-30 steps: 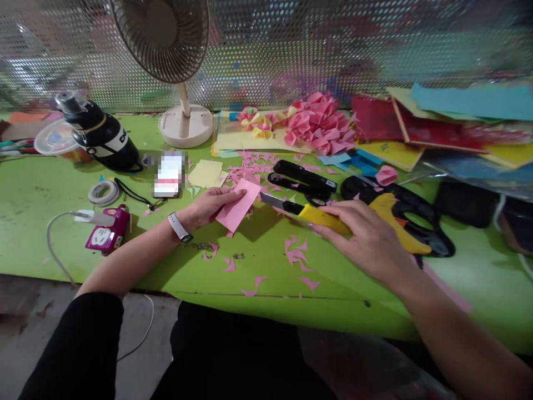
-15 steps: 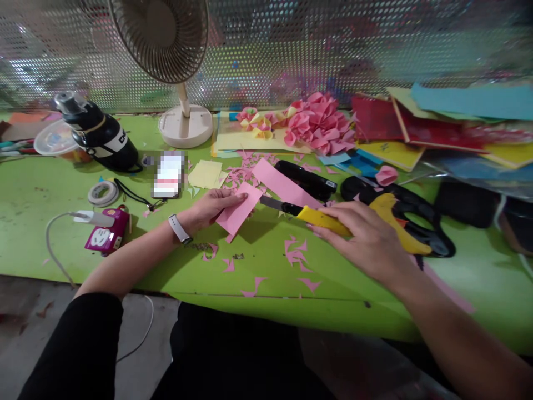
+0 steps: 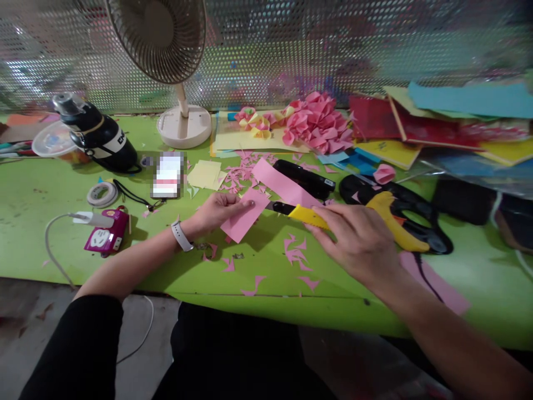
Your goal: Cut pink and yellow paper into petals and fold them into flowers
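My left hand (image 3: 220, 211) pinches a small pink sheet of paper (image 3: 245, 218) between thumb and fingers, just above the table. In my right hand (image 3: 356, 236) is a yellow utility knife (image 3: 307, 216), its blade pointing left. Most of the blade is hidden behind or within the pink sheet's right edge. Behind the knife, a longer pink paper strip (image 3: 278, 180) lies on a black stapler (image 3: 306, 178). Scissors with black handles (image 3: 420, 219) and a yellow part rest to the right of my right hand.
Pink scraps (image 3: 295, 253) lie about the green table (image 3: 166, 280). Folded pink paper petals (image 3: 316, 123) are heaped at the back. Left stand a fan (image 3: 185, 126), a black bottle (image 3: 97, 133), a phone (image 3: 167, 175), a tape roll (image 3: 102, 194) and a purple power adapter (image 3: 109, 233).
The knife blade has moved left into or behind the pink sheet, so less of it shows. The sheet has shifted slightly right and turned a little in my left hand.
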`<move>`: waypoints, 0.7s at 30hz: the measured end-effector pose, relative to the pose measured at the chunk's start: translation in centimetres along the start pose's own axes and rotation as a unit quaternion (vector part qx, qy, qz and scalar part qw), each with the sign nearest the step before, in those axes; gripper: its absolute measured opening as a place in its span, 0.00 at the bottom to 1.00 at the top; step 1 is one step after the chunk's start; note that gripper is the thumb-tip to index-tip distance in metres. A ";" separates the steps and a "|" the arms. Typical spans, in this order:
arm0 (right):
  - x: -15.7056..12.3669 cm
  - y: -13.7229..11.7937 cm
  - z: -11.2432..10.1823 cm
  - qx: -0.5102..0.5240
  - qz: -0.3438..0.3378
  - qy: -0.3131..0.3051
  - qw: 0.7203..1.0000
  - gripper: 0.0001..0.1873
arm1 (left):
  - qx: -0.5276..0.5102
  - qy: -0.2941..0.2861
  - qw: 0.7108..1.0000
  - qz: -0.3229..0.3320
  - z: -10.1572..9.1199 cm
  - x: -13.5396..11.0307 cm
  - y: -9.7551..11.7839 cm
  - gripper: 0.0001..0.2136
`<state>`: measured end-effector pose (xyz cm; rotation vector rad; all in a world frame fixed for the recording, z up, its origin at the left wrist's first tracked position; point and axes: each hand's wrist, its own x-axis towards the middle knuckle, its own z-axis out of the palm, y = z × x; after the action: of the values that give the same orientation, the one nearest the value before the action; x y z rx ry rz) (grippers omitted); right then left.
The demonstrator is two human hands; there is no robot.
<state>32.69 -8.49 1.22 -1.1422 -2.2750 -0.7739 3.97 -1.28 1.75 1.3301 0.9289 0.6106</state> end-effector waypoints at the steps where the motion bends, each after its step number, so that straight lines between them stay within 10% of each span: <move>1: -0.2 0.1 0.0 0.000 0.005 0.002 1.000 0.21 | -0.002 -0.003 1.000 -0.001 -0.1 0.0 0.0 0.19; 21: -1.9 0.1 1.5 0.105 0.082 -0.064 0.989 0.20 | -0.021 -0.042 0.997 -0.067 0.3 -0.2 0.3 0.18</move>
<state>33.51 -8.52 -1.04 -1.2898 -2.2654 -0.3973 4.19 -1.54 2.05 1.2368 0.9242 0.4652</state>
